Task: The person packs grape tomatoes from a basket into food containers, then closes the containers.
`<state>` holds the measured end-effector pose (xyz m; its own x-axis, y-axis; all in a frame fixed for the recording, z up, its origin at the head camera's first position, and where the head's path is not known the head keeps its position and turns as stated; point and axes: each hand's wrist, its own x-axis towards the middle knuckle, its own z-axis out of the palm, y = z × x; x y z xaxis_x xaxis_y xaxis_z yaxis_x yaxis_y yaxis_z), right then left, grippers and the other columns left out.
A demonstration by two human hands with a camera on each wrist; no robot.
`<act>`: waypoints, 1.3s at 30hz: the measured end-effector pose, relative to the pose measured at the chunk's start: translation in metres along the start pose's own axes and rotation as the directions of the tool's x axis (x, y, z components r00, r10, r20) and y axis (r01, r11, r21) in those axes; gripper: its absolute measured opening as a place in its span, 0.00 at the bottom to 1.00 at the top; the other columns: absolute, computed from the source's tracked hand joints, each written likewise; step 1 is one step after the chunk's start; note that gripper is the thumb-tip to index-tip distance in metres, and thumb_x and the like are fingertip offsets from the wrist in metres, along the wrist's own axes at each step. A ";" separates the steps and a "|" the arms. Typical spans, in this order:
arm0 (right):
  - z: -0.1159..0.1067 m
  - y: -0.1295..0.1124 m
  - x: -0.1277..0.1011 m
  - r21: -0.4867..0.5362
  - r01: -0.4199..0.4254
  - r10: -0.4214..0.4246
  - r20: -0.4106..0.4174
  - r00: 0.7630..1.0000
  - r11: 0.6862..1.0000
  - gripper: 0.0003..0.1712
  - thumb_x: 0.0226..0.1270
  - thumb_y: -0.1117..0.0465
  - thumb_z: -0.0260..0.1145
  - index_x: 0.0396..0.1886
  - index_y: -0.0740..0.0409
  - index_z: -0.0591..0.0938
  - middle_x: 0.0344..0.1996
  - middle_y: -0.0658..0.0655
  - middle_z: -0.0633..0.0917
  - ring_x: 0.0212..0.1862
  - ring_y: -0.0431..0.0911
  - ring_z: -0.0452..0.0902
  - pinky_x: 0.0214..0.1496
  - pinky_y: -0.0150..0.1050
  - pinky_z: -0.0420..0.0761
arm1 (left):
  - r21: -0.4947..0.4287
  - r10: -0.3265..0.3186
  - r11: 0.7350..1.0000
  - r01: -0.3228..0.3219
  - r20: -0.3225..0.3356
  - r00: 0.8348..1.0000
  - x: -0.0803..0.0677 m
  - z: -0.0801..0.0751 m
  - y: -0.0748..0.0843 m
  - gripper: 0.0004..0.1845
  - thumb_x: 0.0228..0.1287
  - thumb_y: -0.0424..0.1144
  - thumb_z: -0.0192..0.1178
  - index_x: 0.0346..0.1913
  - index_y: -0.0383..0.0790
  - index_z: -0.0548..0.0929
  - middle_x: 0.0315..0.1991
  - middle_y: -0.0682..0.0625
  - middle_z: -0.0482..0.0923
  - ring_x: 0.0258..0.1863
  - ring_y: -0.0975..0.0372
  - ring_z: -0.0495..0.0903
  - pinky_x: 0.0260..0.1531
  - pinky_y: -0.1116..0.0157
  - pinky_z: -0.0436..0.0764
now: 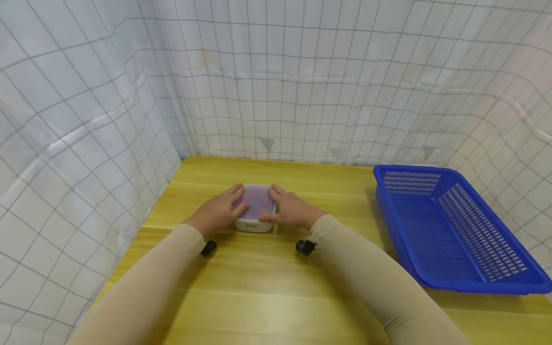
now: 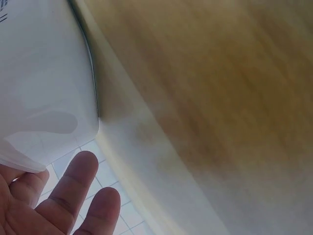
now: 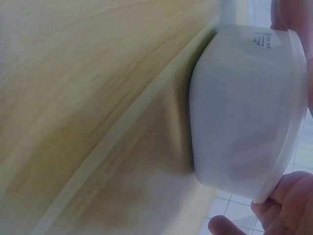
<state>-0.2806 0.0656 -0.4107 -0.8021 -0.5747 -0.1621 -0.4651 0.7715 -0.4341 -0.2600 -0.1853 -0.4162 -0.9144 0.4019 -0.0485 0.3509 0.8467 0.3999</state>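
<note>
A small white square container [image 1: 254, 223] with a translucent lid [image 1: 257, 201] stands on the wooden table [image 1: 267, 282]; something red shows through the lid. My left hand [image 1: 220, 211] lies flat on the lid's left side, and my right hand [image 1: 291, 209] lies flat on its right side, thumb at the front edge. In the left wrist view the container's white wall [image 2: 44, 88] fills the upper left, with my fingers [image 2: 68, 196] below it. The right wrist view shows the container [image 3: 239, 107] on its side of the frame, with my fingertips [image 3: 283, 205] at the lid's rim.
An empty blue perforated basket [image 1: 496, 286] stands at the table's right side. White grid-patterned cloth [image 1: 77, 143] walls the table in on the left and at the back. Bare tabletop lies between me and the container.
</note>
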 end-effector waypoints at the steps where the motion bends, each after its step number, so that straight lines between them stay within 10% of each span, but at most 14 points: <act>1: 0.000 0.000 0.000 0.002 0.002 -0.002 0.001 1.000 1.000 0.60 0.72 0.30 0.64 0.88 0.55 0.47 0.87 0.60 0.47 0.81 0.71 0.54 0.81 0.60 0.63 | -0.003 0.001 1.000 -0.001 0.003 1.000 -0.001 0.000 0.000 0.40 0.84 0.56 0.47 0.84 0.34 0.51 0.86 0.38 0.49 0.83 0.42 0.57 0.79 0.42 0.60; 21: -0.001 0.002 0.002 0.012 0.009 -0.009 0.020 1.000 1.000 0.61 0.72 0.28 0.63 0.88 0.54 0.46 0.87 0.59 0.45 0.83 0.68 0.50 0.84 0.61 0.57 | -0.024 0.036 0.999 -0.037 -0.059 0.998 -0.005 -0.016 -0.025 0.36 0.76 0.61 0.60 0.78 0.45 0.71 0.79 0.48 0.68 0.70 0.47 0.78 0.70 0.44 0.75; 39: -0.001 0.005 0.002 0.032 0.011 -0.012 0.030 0.999 0.999 0.62 0.72 0.30 0.63 0.88 0.55 0.44 0.87 0.60 0.44 0.84 0.65 0.50 0.84 0.58 0.58 | -0.010 0.033 0.999 -0.033 0.019 0.999 -0.010 -0.015 -0.019 0.36 0.80 0.56 0.56 0.82 0.42 0.63 0.84 0.45 0.58 0.66 0.48 0.81 0.67 0.45 0.77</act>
<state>-0.2845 0.0688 -0.4126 -0.7847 -0.5922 -0.1830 -0.4619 0.7556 -0.4644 -0.2602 -0.2104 -0.4093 -0.8982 0.4365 -0.0524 0.3791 0.8293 0.4105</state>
